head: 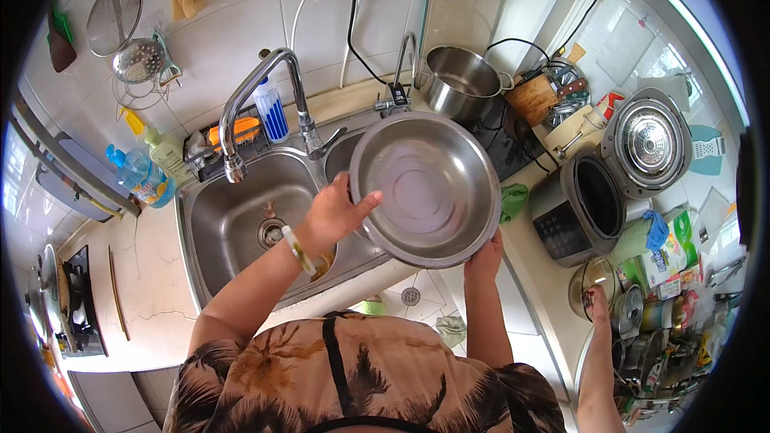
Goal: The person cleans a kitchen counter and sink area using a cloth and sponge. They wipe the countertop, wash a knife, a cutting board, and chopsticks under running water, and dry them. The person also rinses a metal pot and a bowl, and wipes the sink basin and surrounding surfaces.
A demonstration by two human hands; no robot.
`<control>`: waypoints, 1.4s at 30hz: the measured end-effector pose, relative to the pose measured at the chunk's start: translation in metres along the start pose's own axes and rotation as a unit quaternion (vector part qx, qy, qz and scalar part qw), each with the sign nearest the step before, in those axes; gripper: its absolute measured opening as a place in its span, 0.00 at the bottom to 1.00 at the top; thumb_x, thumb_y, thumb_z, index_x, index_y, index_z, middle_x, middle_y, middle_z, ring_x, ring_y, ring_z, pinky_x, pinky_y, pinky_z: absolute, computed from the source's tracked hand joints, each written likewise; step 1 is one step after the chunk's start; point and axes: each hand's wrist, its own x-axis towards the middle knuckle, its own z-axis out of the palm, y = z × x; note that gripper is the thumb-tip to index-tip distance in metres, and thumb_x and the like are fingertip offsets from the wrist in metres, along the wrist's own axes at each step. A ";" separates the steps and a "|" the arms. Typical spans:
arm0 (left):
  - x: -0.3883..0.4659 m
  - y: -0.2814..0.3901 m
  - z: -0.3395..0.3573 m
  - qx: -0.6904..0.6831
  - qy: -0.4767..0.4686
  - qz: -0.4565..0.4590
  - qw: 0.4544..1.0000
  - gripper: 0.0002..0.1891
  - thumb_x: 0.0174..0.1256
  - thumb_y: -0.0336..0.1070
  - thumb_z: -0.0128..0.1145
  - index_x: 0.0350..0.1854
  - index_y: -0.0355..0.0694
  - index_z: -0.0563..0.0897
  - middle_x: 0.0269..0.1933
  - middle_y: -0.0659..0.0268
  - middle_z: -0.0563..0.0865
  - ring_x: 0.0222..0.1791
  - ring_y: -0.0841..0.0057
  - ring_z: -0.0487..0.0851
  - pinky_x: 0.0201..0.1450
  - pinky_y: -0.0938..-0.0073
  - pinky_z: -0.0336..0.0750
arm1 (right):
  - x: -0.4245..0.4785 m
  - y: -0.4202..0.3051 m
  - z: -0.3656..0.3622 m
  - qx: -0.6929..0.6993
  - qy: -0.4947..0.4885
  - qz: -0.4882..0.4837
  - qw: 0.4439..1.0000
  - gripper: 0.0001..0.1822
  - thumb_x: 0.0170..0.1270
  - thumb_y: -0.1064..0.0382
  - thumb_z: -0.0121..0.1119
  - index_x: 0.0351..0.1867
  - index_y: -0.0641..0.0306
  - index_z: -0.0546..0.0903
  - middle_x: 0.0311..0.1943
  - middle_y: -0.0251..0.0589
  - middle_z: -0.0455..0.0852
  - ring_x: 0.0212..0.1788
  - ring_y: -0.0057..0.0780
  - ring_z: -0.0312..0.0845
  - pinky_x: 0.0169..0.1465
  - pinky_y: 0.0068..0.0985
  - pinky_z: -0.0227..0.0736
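A round stainless steel basin [421, 189] is held between my hands, its inside facing up and nothing in it. My left hand [343, 207] grips the left rim, thumb over the edge. The lower right rim rests in my right hand [486, 257], whose fingers are partly hidden beneath it. The basin hangs above the right side of a double-bowl sink [240, 246] and hides much of the smaller bowl. Inside the larger bowl, small scraps lie near the drain [272, 233]. A chrome faucet [289, 63] arches over this bowl.
At right, another person's hand [595, 305] touches a glass bowl [577, 291]. A steel pot [463, 81], an open cooker [580, 207] and a green cloth [513, 201] stand along the right counter. Soap bottles [144, 177] are left of the sink.
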 end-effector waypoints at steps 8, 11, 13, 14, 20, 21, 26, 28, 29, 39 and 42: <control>-0.005 -0.021 0.025 -0.118 -0.019 0.149 0.982 0.23 0.62 0.43 0.61 0.53 0.34 0.69 0.30 0.61 0.82 0.28 0.79 0.81 0.31 0.77 0.76 | 0.098 -0.075 0.031 0.030 0.070 -0.075 0.994 0.15 0.64 0.68 0.51 0.52 0.66 0.74 0.44 0.36 0.80 0.41 0.23 0.78 0.41 0.21 0.75; -0.016 -0.060 0.034 -0.090 -0.049 0.119 0.988 0.17 0.62 0.35 0.59 0.51 0.35 0.72 0.29 0.65 0.82 0.28 0.81 0.80 0.31 0.79 0.75 | 0.166 -0.086 0.053 0.017 0.072 -0.070 0.995 0.11 0.62 0.68 0.54 0.46 0.59 0.75 0.30 0.30 0.75 0.21 0.17 0.67 0.22 0.17 0.63; -0.029 -0.064 0.032 -0.128 -0.046 0.083 0.987 0.15 0.63 0.32 0.58 0.50 0.33 0.74 0.29 0.65 0.82 0.28 0.82 0.80 0.31 0.80 0.75 | 0.216 -0.083 0.072 0.032 0.054 -0.081 0.995 0.08 0.61 0.68 0.55 0.42 0.57 0.75 0.24 0.29 0.72 0.14 0.17 0.60 0.18 0.15 0.60; -0.034 -0.068 0.030 -0.147 -0.045 0.065 0.986 0.14 0.63 0.31 0.58 0.49 0.33 0.74 0.29 0.65 0.82 0.28 0.83 0.80 0.31 0.80 0.75 | 0.239 -0.080 0.080 0.029 0.049 -0.077 0.995 0.07 0.61 0.68 0.55 0.41 0.56 0.75 0.23 0.30 0.72 0.13 0.18 0.58 0.19 0.15 0.61; -0.065 -0.116 0.017 -0.236 0.012 -0.011 0.972 0.13 0.63 0.28 0.56 0.48 0.30 0.73 0.30 0.65 0.81 0.29 0.83 0.81 0.31 0.82 0.75 | 0.326 -0.054 0.115 0.071 0.090 -0.024 0.993 0.03 0.63 0.67 0.56 0.31 0.59 0.75 0.20 0.32 0.73 0.14 0.20 0.62 0.29 0.25 0.77; -0.073 -0.126 0.016 -0.236 0.033 -0.015 0.971 0.12 0.64 0.28 0.55 0.48 0.31 0.74 0.30 0.66 0.81 0.28 0.83 0.81 0.31 0.82 0.76 | 0.328 -0.053 0.123 0.056 0.078 -0.016 0.995 0.04 0.63 0.67 0.56 0.31 0.60 0.74 0.19 0.32 0.72 0.14 0.20 0.63 0.30 0.26 0.78; -0.103 -0.156 0.019 -0.238 0.073 -0.117 0.961 0.11 0.64 0.26 0.54 0.47 0.32 0.74 0.29 0.64 0.82 0.27 0.80 0.82 0.29 0.81 0.77 | 0.347 -0.040 0.117 0.010 0.070 0.032 0.997 0.06 0.66 0.64 0.53 0.33 0.63 0.76 0.20 0.32 0.70 0.20 0.24 0.67 0.38 0.31 0.82; -0.114 -0.173 0.023 -0.250 0.093 -0.134 0.954 0.10 0.64 0.26 0.54 0.47 0.32 0.74 0.29 0.63 0.82 0.26 0.80 0.82 0.28 0.81 0.77 | 0.339 -0.041 0.116 0.023 0.010 0.032 0.999 0.11 0.67 0.59 0.52 0.34 0.65 0.72 0.21 0.37 0.72 0.23 0.28 0.72 0.38 0.35 0.82; -0.118 -0.177 0.025 -0.263 0.098 -0.150 0.948 0.10 0.64 0.26 0.53 0.46 0.32 0.74 0.29 0.63 0.82 0.25 0.79 0.83 0.27 0.80 0.78 | 0.329 -0.042 0.107 0.036 -0.007 0.041 0.998 0.12 0.68 0.57 0.50 0.34 0.65 0.72 0.22 0.37 0.73 0.23 0.28 0.72 0.38 0.34 0.82; -0.156 -0.224 0.013 0.158 0.180 -0.068 0.969 0.17 0.57 0.30 0.59 0.49 0.36 0.74 0.41 0.55 0.81 0.43 0.60 0.80 0.47 0.63 0.75 | 0.176 0.068 0.005 -0.725 -0.265 -0.323 0.548 0.29 0.55 0.61 0.61 0.61 0.52 0.70 0.57 0.55 0.70 0.54 0.56 0.67 0.57 0.43 0.66; -0.175 -0.260 0.011 0.263 0.215 -0.067 0.938 0.23 0.58 0.35 0.57 0.56 0.37 0.71 0.52 0.52 0.76 0.55 0.53 0.73 0.63 0.53 0.62 | 0.186 0.085 0.021 -0.753 -0.228 -0.267 0.557 0.18 0.55 0.66 0.59 0.49 0.55 0.75 0.51 0.50 0.74 0.50 0.53 0.69 0.52 0.43 0.68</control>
